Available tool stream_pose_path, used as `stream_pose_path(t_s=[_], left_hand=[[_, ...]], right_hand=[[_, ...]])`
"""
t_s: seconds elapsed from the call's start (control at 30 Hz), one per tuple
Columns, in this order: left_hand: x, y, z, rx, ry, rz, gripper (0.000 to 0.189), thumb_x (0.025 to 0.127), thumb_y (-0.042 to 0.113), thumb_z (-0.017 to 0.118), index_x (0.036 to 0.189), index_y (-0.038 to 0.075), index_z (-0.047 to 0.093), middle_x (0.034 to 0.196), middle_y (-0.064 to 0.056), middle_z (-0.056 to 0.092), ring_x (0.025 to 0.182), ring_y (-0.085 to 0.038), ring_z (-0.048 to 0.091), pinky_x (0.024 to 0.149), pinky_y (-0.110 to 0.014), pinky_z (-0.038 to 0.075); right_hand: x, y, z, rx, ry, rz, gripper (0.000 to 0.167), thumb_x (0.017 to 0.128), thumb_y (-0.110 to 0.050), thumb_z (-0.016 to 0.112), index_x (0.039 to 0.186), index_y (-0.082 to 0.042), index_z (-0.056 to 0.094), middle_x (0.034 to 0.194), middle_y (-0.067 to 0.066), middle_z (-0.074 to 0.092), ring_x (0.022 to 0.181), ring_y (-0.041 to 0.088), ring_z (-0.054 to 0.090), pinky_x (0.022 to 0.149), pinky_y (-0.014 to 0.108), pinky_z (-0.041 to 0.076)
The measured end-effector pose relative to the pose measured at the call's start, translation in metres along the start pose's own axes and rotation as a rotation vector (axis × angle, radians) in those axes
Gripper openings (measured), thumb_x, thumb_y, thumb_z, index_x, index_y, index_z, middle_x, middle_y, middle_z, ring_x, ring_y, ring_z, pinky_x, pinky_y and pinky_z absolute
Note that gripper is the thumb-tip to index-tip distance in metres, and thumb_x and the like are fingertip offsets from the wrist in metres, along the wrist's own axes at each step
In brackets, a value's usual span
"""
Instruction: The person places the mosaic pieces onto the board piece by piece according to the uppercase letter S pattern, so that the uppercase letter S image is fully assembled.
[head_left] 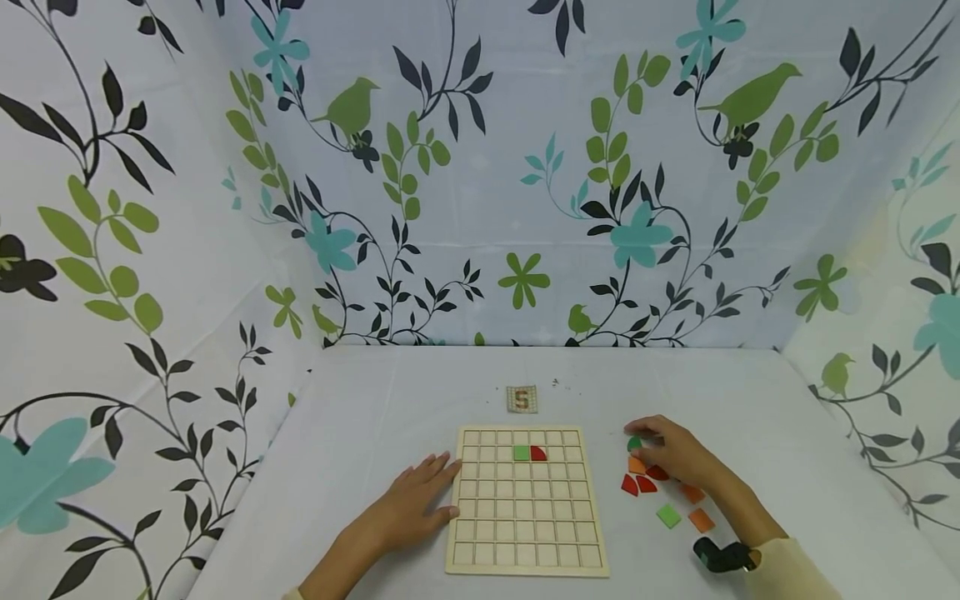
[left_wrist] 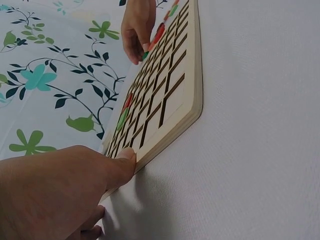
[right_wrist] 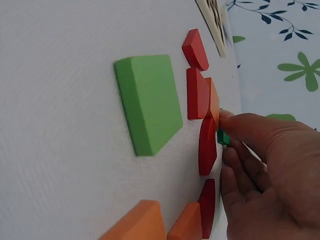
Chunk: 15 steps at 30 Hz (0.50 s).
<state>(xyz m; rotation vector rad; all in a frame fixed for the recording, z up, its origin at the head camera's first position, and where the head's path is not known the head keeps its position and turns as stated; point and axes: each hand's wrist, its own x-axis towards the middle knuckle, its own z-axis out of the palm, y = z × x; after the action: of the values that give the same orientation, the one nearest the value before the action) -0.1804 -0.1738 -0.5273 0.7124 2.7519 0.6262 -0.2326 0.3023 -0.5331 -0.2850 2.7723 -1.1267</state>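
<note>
A wooden grid board [head_left: 453,533] lies flat on the table, with a light green square [head_left: 522,452] and a red quarter-circle piece [head_left: 538,453] side by side in its second row. My left hand [head_left: 414,506] rests against the board's left edge, fingers extended and the thumb [left_wrist: 124,167] on the rim. To the right of the board, my right hand [head_left: 678,454] pinches a dark green piece [right_wrist: 223,137] between thumb and fingers at table level. The fingers partly hide that piece's shape. Beside this hand lie several loose red pieces [head_left: 630,485] and an orange square [head_left: 637,466].
Nearer the right forearm are a light green square [head_left: 669,516] and more orange pieces [head_left: 701,521]. A small card [head_left: 522,399] with a single character lies beyond the board. Patterned cloth [head_left: 480,167] hangs behind the table and along both sides.
</note>
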Motion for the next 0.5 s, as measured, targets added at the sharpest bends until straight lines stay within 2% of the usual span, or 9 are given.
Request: stream_pose_path(t_s=[0.2,0.37,0.5], left_hand=[[0.000,0.000,0.000,0.002,-0.001,0.001,0.072,0.106,0.049,0.059,0.165,0.015,0.036,0.173,-0.016,0.029,0.160,-0.042,0.024,0.126,-0.068,0.021],[0.000,0.001,-0.001,0.000,-0.004,-0.004,0.072,0.106,0.048,0.060,0.165,0.015,0.037,0.172,-0.016,0.029,0.160,-0.042,0.024,0.126,-0.068,0.021],[0.000,0.001,-0.002,0.008,-0.004,-0.007,0.071,0.106,0.047,0.060,0.165,0.015,0.037,0.172,-0.016,0.030,0.160,-0.042,0.025,0.126,-0.067,0.022]], right_hand=[[0.000,0.000,0.001,0.001,-0.001,-0.003,0.032,0.102,-0.018,0.072,0.132,-0.011,0.069,0.134,0.010,0.066,0.127,0.034,0.061,0.111,0.057,0.051],[0.004,0.001,0.006,-0.060,0.054,-0.064,0.022,0.101,-0.016,0.074,0.122,-0.012,0.073,0.123,0.007,0.068,0.113,0.026,0.064,0.103,0.052,0.057],[0.009,-0.002,0.010,-0.074,0.087,-0.123,0.020,0.099,-0.012,0.075,0.119,-0.009,0.075,0.118,0.007,0.069,0.110,0.026,0.067,0.101,0.052,0.058]])
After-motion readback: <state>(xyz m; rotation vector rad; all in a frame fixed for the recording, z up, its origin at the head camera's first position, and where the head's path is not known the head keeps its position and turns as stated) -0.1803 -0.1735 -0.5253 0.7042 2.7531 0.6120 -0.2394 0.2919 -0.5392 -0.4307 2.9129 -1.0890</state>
